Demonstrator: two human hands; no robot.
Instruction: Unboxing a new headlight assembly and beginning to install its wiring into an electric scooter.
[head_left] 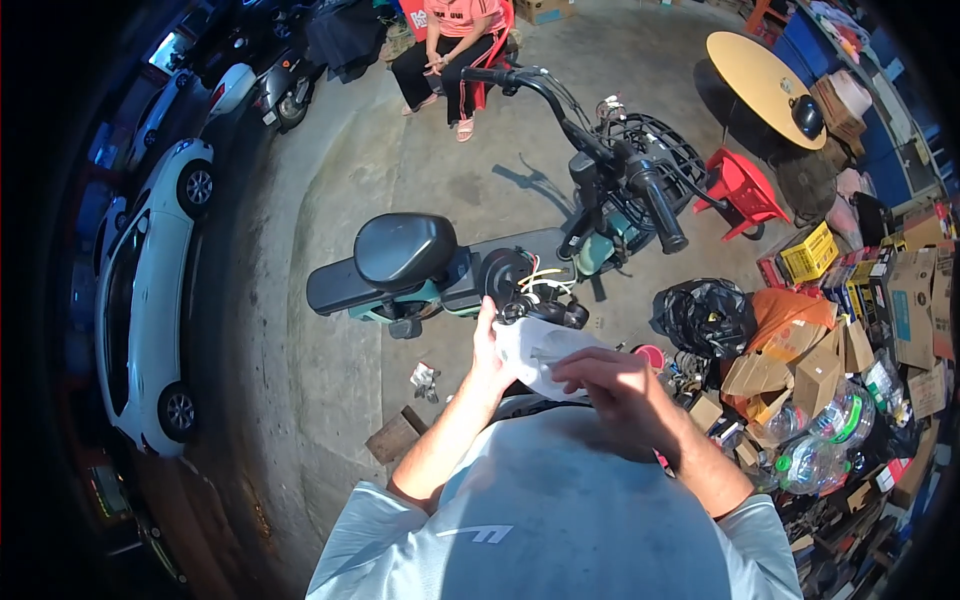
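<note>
In front of my chest, my left hand [488, 352] grips the left side of a crumpled white plastic bag [540, 345], thumb pointing up. The fingers of my right hand [622, 388] are bent and pinched together at the bag's right side. What lies inside the bag cannot be made out. Small black round parts [571, 316] show at its far edge. Just beyond stands an electric scooter [510, 255] with a black saddle [404, 252]. Loose white, yellow and red wires [545, 278] stick out of its body near the bag.
A person [462, 45] sits on a red chair beyond the scooter. To the right are a red stool [742, 192], a round yellow table [765, 88], a black garbage bag [704, 316] and piled cardboard boxes [815, 378] with plastic bottles. A white car [150, 300] is at left.
</note>
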